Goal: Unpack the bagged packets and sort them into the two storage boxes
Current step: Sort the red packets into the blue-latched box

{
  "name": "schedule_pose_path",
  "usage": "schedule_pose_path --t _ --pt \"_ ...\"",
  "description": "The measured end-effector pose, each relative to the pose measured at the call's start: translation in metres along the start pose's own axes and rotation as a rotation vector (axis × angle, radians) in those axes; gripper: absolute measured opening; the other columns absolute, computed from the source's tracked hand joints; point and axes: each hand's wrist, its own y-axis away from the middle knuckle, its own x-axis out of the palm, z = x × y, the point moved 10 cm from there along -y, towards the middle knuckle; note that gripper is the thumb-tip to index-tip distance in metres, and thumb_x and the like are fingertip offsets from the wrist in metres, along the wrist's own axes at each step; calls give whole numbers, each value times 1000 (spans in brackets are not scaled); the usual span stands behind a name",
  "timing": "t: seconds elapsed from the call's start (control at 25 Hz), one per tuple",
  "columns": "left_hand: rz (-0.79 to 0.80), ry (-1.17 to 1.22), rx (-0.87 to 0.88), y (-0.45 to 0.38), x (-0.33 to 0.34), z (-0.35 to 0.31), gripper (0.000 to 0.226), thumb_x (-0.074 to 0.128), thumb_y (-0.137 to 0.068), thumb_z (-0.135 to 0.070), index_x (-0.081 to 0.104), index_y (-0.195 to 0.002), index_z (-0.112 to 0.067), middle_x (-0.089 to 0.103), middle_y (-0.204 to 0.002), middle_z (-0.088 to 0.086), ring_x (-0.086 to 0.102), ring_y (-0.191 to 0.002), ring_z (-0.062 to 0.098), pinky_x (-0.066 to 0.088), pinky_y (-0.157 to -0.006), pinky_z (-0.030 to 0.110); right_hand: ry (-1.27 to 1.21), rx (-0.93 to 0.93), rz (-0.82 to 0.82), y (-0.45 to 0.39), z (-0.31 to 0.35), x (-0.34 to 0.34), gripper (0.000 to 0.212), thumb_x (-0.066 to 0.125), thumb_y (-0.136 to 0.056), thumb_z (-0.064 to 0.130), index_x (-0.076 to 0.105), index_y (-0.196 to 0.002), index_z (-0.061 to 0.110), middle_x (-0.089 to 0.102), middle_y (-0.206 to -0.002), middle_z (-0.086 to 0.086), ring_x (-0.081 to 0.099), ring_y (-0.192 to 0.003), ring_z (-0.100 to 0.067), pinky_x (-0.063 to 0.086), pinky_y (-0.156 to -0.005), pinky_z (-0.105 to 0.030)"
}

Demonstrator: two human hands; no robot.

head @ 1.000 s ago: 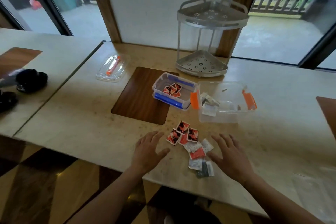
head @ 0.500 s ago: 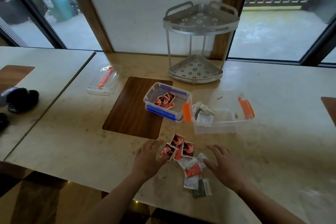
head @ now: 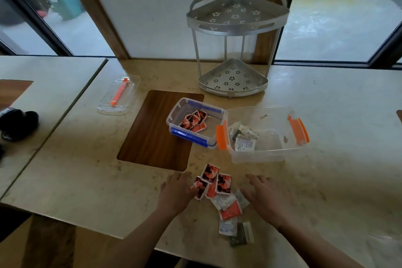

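Note:
A loose heap of packets lies on the marble table between my hands: red-and-black packets (head: 214, 178) at the far end, white and orange ones (head: 228, 206) nearer me. My left hand (head: 177, 193) rests flat at the heap's left, its fingertips touching the leftmost red-and-black packet. My right hand (head: 264, 197) lies flat at the heap's right with fingers apart. Beyond the heap stand a blue-clipped clear box (head: 174, 115) holding red-and-black packets and an orange-clipped clear box (head: 274, 154) holding white packets.
A clear lid with an orange clip (head: 118, 95) lies at the back left. A two-tier metal corner rack (head: 235, 50) stands behind the boxes. A dark wooden inlay (head: 154, 135) sits left of the blue-clipped box. Black objects (head: 18, 123) rest on the neighbouring table.
My left hand has slid right until its fingers touch the leftmost red-and-black packet. My right hand has stayed beside the heap. The view has tilted slightly.

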Motion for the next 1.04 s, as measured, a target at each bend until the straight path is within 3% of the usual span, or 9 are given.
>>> schedule_pose_path --t 0.12,0.36,0.52,0.68,0.8,0.92,1.04 --pt "46 9 -37 -10 6 1 58 50 -88 -58 42 -139 -31 42 -147 -2 40 -134 21 32 -106 44 -91 72 2 -7 5 7 51 52 -92 47 46 -139 27 55 -134 2 50 -121 -17 45 -99 -33" --pt "57 -17 71 -21 14 -13 39 50 -89 -55 52 -117 -28 55 -123 -2 53 -115 20 43 -96 42 -205 222 8 -19 21 15 49 56 -90 45 54 -132 21 65 -121 -2 62 -104 -17 51 -87 -31" --pt "44 11 93 -23 12 -17 31 51 -87 -51 54 -106 -27 58 -113 -3 57 -104 19 45 -92 42 -71 249 4 -30 39 12 32 55 -86 51 61 -103 25 70 -97 3 62 -81 -13 50 -71 -31" --pt "66 76 106 -28 11 -16 24 54 -86 -48 52 -100 -29 58 -104 -7 57 -99 15 42 -92 40 29 276 50 -40 48 19 42 54 -85 52 50 -118 28 67 -105 4 63 -95 -20 45 -77 -34" --pt "73 121 116 -32 9 -13 17 56 -85 -45 49 -90 -30 57 -93 -9 56 -87 12 43 -84 36 -66 318 74 -43 49 26 48 59 -83 44 43 -127 31 67 -110 2 63 -98 -21 50 -80 -35" --pt "108 151 139 -37 11 -8 17 56 -86 -42 55 -84 -24 54 -81 -9 53 -75 11 41 -65 31 -262 380 71 -44 44 29 46 66 -80 31 47 -122 32 68 -101 4 65 -89 -17 55 -78 -37" --pt "158 202 157 -41 12 -3 17 57 -88 -38 53 -76 -26 54 -75 -8 52 -68 10 40 -60 29 -346 375 52 -43 41 26 28 67 -83 27 56 -109 26 64 -94 5 59 -79 -9 51 -68 -26"
